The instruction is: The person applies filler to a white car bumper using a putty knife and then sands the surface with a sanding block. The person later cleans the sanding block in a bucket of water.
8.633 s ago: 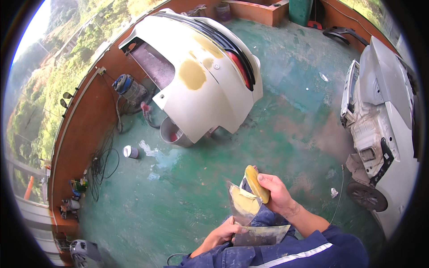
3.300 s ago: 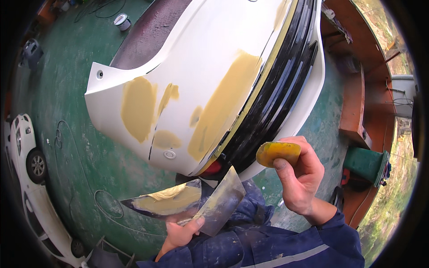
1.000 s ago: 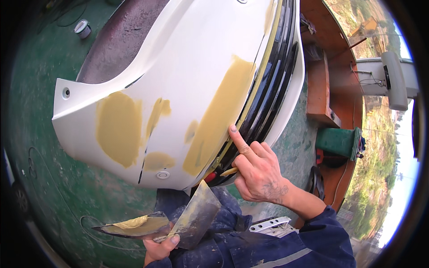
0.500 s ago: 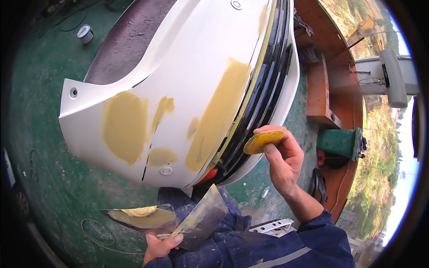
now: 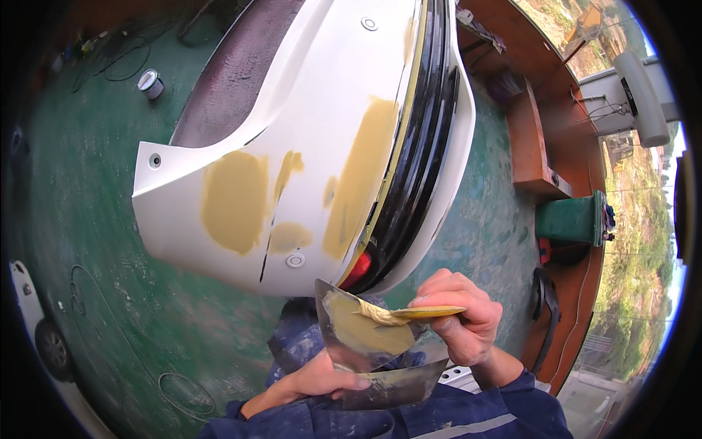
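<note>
My left hand (image 5: 318, 379) is closed on two thin grey spreader blades held at an angle to each other. Tan smears coat the upper blade (image 5: 342, 353), and a ridge of soft putty (image 5: 376, 313) lies at its far edge. The lower blade (image 5: 402, 389) leans toward my body. Pinched between my right thumb and fingers is a yellow, flat spreader (image 5: 433, 312); its left edge touches the putty. My right hand (image 5: 472, 322) is closed. Beyond both hands stands a white car bumper (image 5: 314, 139) with tan filler patches (image 5: 235, 203) and a long filler strip (image 5: 362, 179).
A red light (image 5: 358, 271) sits at the bumper's near end, beside black trim (image 5: 431, 146). On the green floor are a white tub (image 5: 151, 84) and a looped hose (image 5: 186, 395). At right stands a green bin (image 5: 570, 221) by an orange-brown wall.
My left hand and the blades have moved right and turned. My right hand has come down, bringing the yellow spreader against the putty. The view has shifted slightly.
</note>
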The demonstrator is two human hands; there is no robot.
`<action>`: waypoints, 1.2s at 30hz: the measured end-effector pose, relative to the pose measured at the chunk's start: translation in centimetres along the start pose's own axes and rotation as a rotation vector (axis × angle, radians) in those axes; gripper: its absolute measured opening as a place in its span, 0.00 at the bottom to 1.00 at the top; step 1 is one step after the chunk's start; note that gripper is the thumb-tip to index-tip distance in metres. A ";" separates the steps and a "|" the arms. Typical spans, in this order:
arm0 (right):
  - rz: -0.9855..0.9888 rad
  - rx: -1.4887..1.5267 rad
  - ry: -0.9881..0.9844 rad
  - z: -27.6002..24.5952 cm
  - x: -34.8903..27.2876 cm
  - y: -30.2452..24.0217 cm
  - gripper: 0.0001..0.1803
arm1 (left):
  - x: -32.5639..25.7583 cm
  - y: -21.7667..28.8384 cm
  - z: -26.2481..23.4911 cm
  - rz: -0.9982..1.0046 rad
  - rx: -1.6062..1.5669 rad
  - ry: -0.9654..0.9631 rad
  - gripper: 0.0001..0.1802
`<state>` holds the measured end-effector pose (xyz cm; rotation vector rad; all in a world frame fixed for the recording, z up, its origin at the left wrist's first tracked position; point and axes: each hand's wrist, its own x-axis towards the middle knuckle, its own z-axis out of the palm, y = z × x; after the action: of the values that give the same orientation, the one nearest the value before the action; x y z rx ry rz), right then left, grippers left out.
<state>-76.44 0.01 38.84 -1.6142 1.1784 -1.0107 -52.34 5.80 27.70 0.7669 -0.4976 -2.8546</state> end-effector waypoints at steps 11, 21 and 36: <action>0.145 0.519 0.581 -0.3 -8.0 -1.6 0.21 | 1.1 1.1 3.3 -0.155 0.230 -0.038 0.18; -0.035 0.105 0.671 -8.8 -20.3 1.4 0.14 | 9.4 -3.2 12.4 -0.332 0.141 0.012 0.22; 0.274 1.000 1.037 -28.2 -42.0 3.3 0.19 | 29.8 -14.0 30.4 -0.618 0.523 -0.109 0.26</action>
<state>-113.12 34.99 39.07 -0.0775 1.1242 -1.9078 -94.11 20.71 33.84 0.9837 -1.2529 -3.3796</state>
